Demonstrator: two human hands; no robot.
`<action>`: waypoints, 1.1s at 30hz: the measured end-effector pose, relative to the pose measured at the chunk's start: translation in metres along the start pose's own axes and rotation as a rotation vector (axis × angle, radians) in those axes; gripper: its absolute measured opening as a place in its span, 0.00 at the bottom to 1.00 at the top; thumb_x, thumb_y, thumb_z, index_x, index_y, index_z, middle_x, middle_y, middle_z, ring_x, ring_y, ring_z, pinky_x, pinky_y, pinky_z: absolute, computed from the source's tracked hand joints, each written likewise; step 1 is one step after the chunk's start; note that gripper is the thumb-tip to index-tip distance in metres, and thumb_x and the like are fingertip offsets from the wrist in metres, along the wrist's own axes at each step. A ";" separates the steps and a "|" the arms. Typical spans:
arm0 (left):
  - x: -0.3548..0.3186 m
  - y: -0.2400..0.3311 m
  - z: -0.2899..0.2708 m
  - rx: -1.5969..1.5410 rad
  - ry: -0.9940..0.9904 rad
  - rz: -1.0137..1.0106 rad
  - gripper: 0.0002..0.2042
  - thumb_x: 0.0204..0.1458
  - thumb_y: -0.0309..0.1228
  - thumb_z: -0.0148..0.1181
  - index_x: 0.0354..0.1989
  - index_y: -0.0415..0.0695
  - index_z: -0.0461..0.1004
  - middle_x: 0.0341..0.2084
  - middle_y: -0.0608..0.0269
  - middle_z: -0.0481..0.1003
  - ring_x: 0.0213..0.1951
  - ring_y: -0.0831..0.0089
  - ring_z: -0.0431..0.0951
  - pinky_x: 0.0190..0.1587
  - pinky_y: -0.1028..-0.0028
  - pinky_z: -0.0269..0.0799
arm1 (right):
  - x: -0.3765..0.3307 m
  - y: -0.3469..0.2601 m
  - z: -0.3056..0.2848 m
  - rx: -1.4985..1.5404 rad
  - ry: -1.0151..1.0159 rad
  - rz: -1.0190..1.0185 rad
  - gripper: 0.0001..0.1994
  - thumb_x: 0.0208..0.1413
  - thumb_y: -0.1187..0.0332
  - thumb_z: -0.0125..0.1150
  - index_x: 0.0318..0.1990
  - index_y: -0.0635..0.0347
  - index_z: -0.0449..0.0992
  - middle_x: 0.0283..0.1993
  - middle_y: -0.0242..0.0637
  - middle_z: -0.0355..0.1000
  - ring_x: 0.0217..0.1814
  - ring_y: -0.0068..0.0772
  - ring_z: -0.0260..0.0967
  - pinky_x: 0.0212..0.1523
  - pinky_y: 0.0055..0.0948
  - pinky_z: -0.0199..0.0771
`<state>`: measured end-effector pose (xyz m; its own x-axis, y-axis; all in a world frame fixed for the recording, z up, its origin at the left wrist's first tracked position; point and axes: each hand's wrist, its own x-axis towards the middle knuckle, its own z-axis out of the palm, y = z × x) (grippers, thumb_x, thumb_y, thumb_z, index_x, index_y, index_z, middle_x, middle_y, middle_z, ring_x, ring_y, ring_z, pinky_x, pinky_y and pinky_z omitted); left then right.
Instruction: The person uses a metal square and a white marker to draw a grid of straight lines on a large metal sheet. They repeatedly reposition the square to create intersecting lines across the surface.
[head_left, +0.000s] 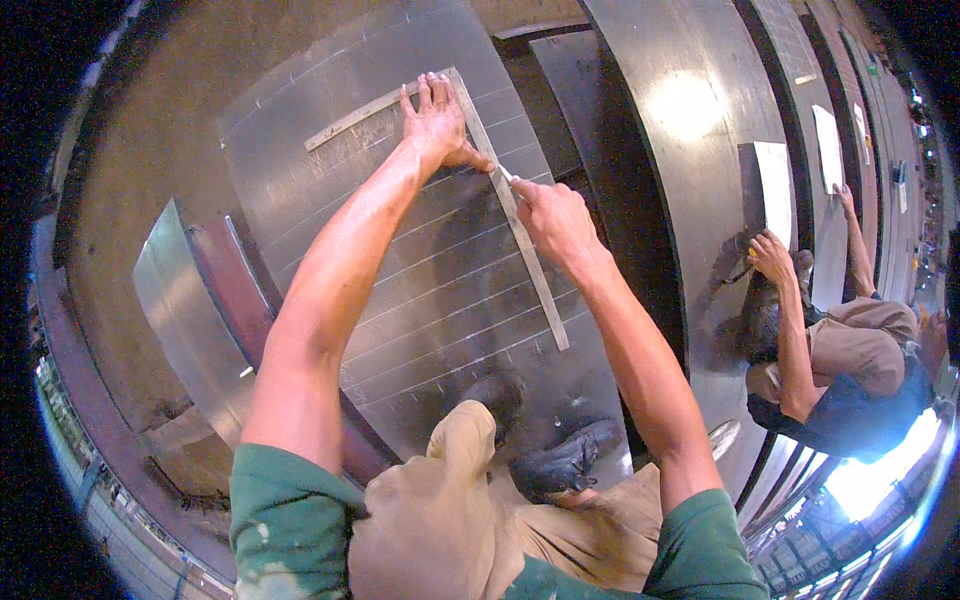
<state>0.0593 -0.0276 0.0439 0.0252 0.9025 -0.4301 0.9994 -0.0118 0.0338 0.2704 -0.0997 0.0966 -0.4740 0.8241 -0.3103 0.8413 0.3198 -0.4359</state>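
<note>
A metal carpenter's square [540, 285] lies on a grey steel plate [400, 335] ruled with several parallel white lines. My left hand [438, 128] rests over the square's corner, fingers spread and thumb stretched toward the long blade. In my right hand [558, 222] a thin white marking stick [504, 173] is pinched, its tip at the long blade's edge, close to my left thumb. What kind of stick it is, I cannot make out. The short blade extends left from the corner.
My dark shoes [565, 460] stand on the plate's near part. At left lie a narrow steel sheet [190, 290] and a reddish-brown bar [235, 285]. Dark gaps separate the long steel plates [690, 170] at right, where a crouching person [840, 370] works beside white sheets [772, 190].
</note>
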 end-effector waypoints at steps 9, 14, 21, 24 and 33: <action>-0.002 0.003 -0.002 0.011 0.015 -0.004 0.79 0.20 0.74 0.71 0.72 0.27 0.36 0.73 0.37 0.40 0.75 0.44 0.35 0.70 0.34 0.33 | -0.085 0.014 0.009 0.024 -0.087 0.093 0.19 0.55 0.70 0.54 0.55 0.58 0.77 0.29 0.56 0.75 0.33 0.58 0.75 0.37 0.53 0.74; -0.002 0.006 -0.006 0.028 -0.019 -0.009 0.78 0.22 0.74 0.70 0.73 0.28 0.36 0.74 0.38 0.38 0.76 0.45 0.34 0.70 0.33 0.31 | -0.134 0.027 0.020 0.003 -0.119 0.116 0.19 0.55 0.70 0.55 0.55 0.57 0.77 0.27 0.54 0.75 0.30 0.56 0.75 0.34 0.51 0.73; -0.002 0.002 0.001 0.017 0.040 0.001 0.78 0.21 0.75 0.69 0.73 0.28 0.37 0.74 0.37 0.39 0.76 0.45 0.34 0.70 0.33 0.31 | -0.193 0.033 0.024 0.019 -0.176 0.147 0.20 0.55 0.71 0.55 0.57 0.57 0.76 0.26 0.53 0.73 0.30 0.54 0.74 0.34 0.49 0.73; -0.002 0.003 0.001 0.022 0.054 0.003 0.78 0.21 0.75 0.69 0.73 0.28 0.37 0.74 0.37 0.39 0.76 0.46 0.34 0.70 0.33 0.31 | -0.210 0.036 0.027 0.006 -0.167 0.132 0.20 0.55 0.71 0.55 0.57 0.56 0.75 0.26 0.51 0.73 0.30 0.53 0.74 0.34 0.48 0.73; -0.001 0.002 -0.003 0.009 0.012 -0.018 0.78 0.22 0.74 0.70 0.73 0.31 0.34 0.74 0.38 0.36 0.76 0.48 0.33 0.70 0.34 0.31 | -0.227 0.041 0.036 0.034 -0.141 0.135 0.20 0.55 0.72 0.55 0.57 0.56 0.75 0.25 0.50 0.72 0.30 0.52 0.74 0.33 0.48 0.73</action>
<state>0.0615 -0.0270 0.0466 0.0074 0.9075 -0.4199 0.9998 0.0002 0.0181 0.4030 -0.2905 0.1183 -0.3912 0.7840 -0.4820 0.8916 0.1930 -0.4097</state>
